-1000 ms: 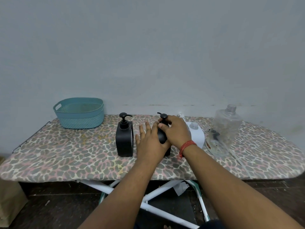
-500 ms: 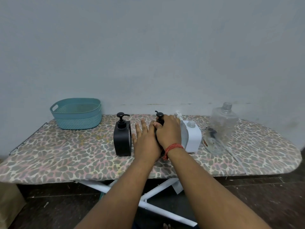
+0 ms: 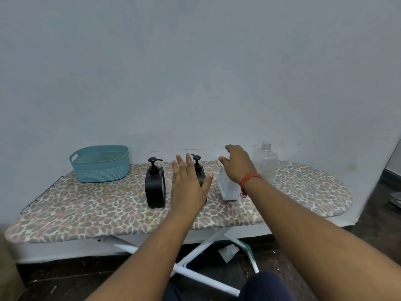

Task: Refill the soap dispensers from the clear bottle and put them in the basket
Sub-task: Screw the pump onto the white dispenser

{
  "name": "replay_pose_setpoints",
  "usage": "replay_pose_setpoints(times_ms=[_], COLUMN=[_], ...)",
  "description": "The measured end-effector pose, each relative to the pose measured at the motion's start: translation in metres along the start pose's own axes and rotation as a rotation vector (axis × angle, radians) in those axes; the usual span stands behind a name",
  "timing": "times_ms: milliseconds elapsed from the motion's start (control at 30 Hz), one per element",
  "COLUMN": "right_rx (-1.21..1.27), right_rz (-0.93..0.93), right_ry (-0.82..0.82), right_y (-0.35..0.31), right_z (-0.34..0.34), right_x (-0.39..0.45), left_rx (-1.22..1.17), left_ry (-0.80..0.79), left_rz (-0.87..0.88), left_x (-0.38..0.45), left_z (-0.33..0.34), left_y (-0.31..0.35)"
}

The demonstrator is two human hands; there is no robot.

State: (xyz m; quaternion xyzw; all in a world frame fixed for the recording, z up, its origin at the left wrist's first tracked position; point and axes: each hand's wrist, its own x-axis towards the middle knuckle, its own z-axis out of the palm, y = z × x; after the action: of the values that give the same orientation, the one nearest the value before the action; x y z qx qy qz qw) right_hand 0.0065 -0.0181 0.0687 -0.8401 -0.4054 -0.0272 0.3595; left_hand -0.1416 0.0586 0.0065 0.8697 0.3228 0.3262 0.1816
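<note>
Two black plastic pump dispensers stand on the leopard-print ironing board (image 3: 86, 205): the left one (image 3: 155, 185) in clear sight, the second (image 3: 198, 170) partly behind my left hand (image 3: 188, 187), fingers spread and holding nothing. My right hand (image 3: 235, 165), loosely open, hovers over the white dispenser (image 3: 226, 187). Beyond it stands the uncapped clear bottle (image 3: 265, 162); the teal woven basket (image 3: 101, 164) sits far left.
</note>
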Motion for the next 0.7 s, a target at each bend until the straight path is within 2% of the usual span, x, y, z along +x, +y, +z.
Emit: replay_pose_setpoints(times_ms=[67, 167, 300, 467, 700], right_rx=[-0.065, -0.171, -0.376, -0.583, -0.812], right_rz=[0.017, 0.027, -0.004, -0.018, -0.012], right_ry=[-0.027, -0.101, -0.247, -0.502, -0.802], right_y=[0.007, 0.014, 0.020, 0.025, 0.043], right_z=[-0.013, -0.022, -0.013, 0.014, 0.067], right_x=[0.007, 0.020, 0.050, 0.110, 0.188], left_rx=[0.079, 0.157, 0.212, 0.227, 0.147], left_ry=[0.043, 0.013, -0.042, -0.035, -0.017], left_rz=[0.130, 0.234, 0.296, 0.392, 0.388], left_x=[-0.011, -0.023, -0.031, -0.038, -0.036], left_z=[-0.001, 0.002, 0.015, 0.038, 0.072], left_y=[0.009, 0.022, 0.030, 0.026, 0.010])
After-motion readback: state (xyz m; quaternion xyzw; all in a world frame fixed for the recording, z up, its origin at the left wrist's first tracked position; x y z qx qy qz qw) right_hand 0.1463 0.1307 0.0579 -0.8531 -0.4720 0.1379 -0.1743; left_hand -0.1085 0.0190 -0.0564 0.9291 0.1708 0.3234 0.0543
